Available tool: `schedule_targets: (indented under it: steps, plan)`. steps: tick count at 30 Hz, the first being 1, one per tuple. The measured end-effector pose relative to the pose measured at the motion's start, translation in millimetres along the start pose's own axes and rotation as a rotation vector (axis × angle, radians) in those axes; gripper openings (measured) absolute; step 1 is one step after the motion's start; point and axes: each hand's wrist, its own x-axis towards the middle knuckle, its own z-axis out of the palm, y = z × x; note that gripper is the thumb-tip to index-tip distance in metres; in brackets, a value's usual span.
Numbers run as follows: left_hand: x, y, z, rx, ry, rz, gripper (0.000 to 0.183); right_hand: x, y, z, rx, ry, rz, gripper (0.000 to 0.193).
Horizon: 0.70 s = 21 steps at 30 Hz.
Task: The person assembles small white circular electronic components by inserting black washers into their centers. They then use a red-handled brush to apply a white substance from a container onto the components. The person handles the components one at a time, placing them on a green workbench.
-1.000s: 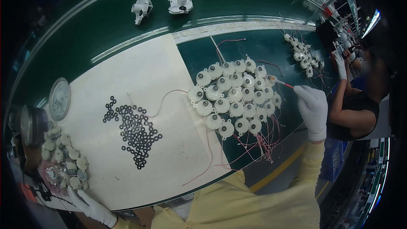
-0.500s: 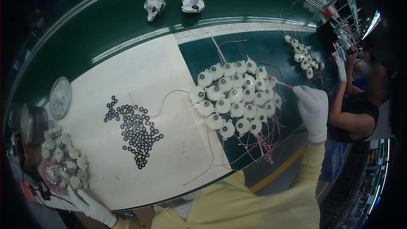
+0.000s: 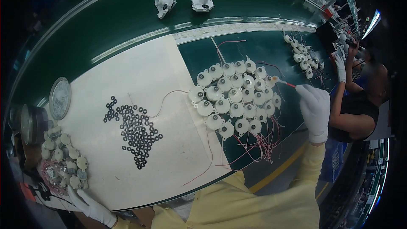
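Observation:
In my gloved right hand (image 3: 314, 108) is a thin brush (image 3: 290, 85) with a red handle, its fingers closed round it. The brownish bristle tip is over the right side of a cluster of round white motors (image 3: 235, 96), at the upper right ones; whether it touches one I cannot tell. Each motor has a dark centre shaft, and pink wires (image 3: 258, 146) trail from the cluster's near side. My left hand (image 3: 92, 208), also gloved, lies at the table's near left edge with fingers stretched out, beside a heap of similar motors (image 3: 75, 181). It holds nothing visible.
Many black rings (image 3: 137, 129) lie on the white sheet (image 3: 178, 152). At left are a round clear lid (image 3: 60, 98) and a round container (image 3: 32, 123). White housings (image 3: 202, 2) sit on the green conveyor beyond. A co-worker (image 3: 356, 110) and more motors (image 3: 303, 55) are at right.
The white housings on the conveyor have shifted right. My right hand has moved slightly right with the brush. My left hand has stayed in place.

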Motion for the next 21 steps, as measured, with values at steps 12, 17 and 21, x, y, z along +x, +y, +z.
schedule_targets:
  steps: [12,17,21]
  plan:
    - [0.8,-4.3,0.0,0.018,-0.001,0.037,0.039,10.9,6.4,8.4,-0.021,0.004,0.014,0.031]
    - [-0.5,3.6,-0.1,-0.001,-0.003,-0.027,0.039,8.0,4.4,0.5,-0.008,0.03,0.022,0.031]
    - [0.1,0.9,0.1,-0.002,-0.001,0.004,0.04,10.3,-2.9,3.5,0.015,0.038,0.009,0.032]
